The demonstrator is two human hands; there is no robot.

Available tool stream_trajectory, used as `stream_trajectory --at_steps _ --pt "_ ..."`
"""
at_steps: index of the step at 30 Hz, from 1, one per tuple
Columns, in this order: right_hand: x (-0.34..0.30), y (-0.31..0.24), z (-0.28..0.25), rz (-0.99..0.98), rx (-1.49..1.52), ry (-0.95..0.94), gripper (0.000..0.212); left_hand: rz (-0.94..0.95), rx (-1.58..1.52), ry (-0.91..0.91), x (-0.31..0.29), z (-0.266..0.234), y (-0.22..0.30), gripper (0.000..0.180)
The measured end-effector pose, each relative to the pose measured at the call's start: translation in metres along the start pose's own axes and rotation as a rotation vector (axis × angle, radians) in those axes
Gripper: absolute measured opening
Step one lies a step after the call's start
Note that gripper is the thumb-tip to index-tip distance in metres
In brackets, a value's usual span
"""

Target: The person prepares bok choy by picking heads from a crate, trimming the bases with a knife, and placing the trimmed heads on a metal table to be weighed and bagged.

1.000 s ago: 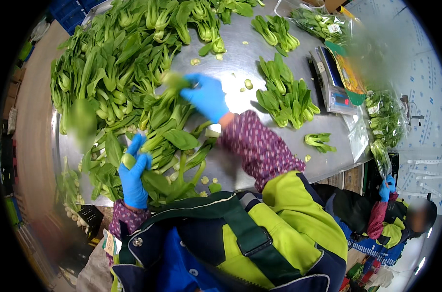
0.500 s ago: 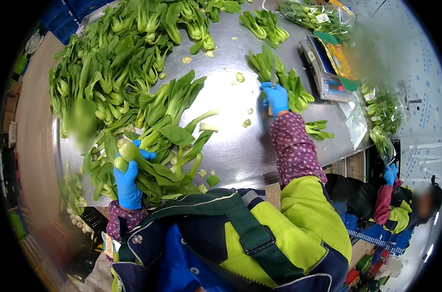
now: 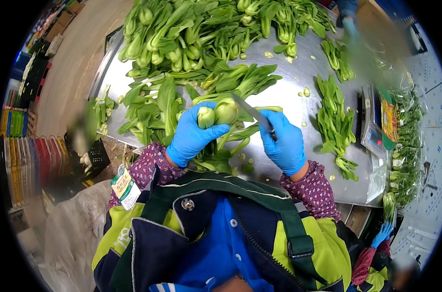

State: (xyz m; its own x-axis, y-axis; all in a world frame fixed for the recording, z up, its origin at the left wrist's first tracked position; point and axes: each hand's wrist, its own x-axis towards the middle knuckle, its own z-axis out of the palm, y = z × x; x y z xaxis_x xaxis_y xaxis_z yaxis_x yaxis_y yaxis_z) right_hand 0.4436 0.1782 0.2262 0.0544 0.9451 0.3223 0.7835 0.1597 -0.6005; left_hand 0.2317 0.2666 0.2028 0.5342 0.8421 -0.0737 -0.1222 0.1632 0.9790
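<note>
My left hand (image 3: 189, 136), in a blue glove, is closed round bok choy (image 3: 226, 112) with the pale, rounded stem ends turned up. Their leaves hang below the glove, partly hidden. My right hand (image 3: 285, 146), also gloved, grips a knife (image 3: 250, 111) by its dark handle. Its blade slants up and left, the tip beside the stem ends; whether it touches them I cannot tell. Under and around my left hand lie loose bok choy and leaves (image 3: 162, 107) on the metal table (image 3: 301, 104).
A big heap of bok choy (image 3: 191, 34) covers the table's far left. Another row (image 3: 334, 117) lies at right, beside a scale (image 3: 373, 131) and bagged greens (image 3: 407, 141). Cut stem pieces (image 3: 303, 92) dot the metal. Another person's gloved hand (image 3: 382, 234) shows at lower right.
My right hand has brought the knife from the right-hand bok choy back toward my left hand. The bok choy's stem ends now meet the blade's side. The view has swung left.
</note>
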Motion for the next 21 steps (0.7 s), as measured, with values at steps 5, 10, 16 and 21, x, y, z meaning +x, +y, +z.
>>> stream_trajectory --at_steps 5,10,16,21 --pt "0.01 -0.02 0.009 -0.155 -0.074 -0.075 0.033 0.067 -0.003 0.068 -0.011 -0.002 0.002 0.042" --pt "0.013 -0.034 0.015 -0.155 -0.089 -0.093 0.034 0.123 0.077 0.118 -0.02 -0.003 0.006 0.046" --pt "0.013 0.014 0.035 0.086 -0.058 -0.247 0.029 0.116 -0.039 0.155 -0.034 -0.011 0.001 0.049" --pt "0.024 -0.027 0.024 0.415 0.533 -0.102 0.025 0.13 0.016 0.197 -0.025 -0.009 0.007 0.052"
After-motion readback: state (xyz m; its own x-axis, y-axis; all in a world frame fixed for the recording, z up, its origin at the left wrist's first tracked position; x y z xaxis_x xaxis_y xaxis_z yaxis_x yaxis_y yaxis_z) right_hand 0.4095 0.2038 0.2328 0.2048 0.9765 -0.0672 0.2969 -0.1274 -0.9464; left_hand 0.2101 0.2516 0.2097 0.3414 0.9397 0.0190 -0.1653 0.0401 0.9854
